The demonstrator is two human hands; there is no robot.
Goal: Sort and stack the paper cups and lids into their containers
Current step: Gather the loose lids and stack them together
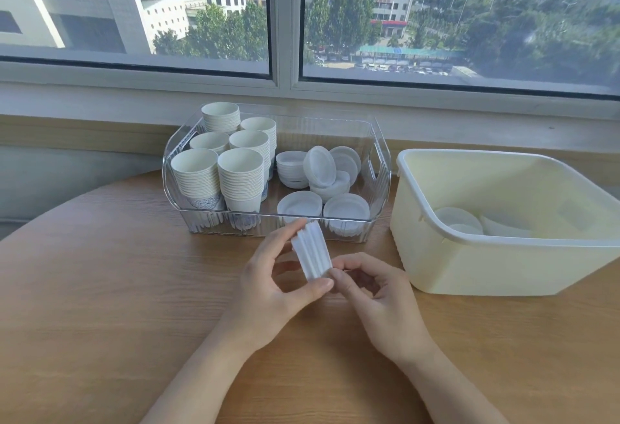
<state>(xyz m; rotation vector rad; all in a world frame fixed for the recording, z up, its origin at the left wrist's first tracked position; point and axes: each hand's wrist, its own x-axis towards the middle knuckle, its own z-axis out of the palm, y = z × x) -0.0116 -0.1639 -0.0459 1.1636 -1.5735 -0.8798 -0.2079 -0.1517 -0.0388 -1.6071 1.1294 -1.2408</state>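
Lids [312,251], a small stack of white ones turned on edge, sit at the centre of the frame, held just above the table [100,272]. The left hand [271,286] grips the stack, its thumb curled against the lower end and its fingers reaching over the upper end. The right hand [372,293] sits just beside it, fingers curled, with the fingertips touching the lower right edge of the stack.

Just above the hands stands a clear bin [379,189]. Its left part is filled with tall stacks of paper cups [218,168], upright and nested; its right part holds stacked lids [322,182], some flat and some leaning on edge.

At the right of the frame, just beside the clear bin, stands a cream tub [469,266]. A few loose lids [459,219] lie on its bottom.

Across the top of the frame runs a window [285,21], showing buildings and trees outside.
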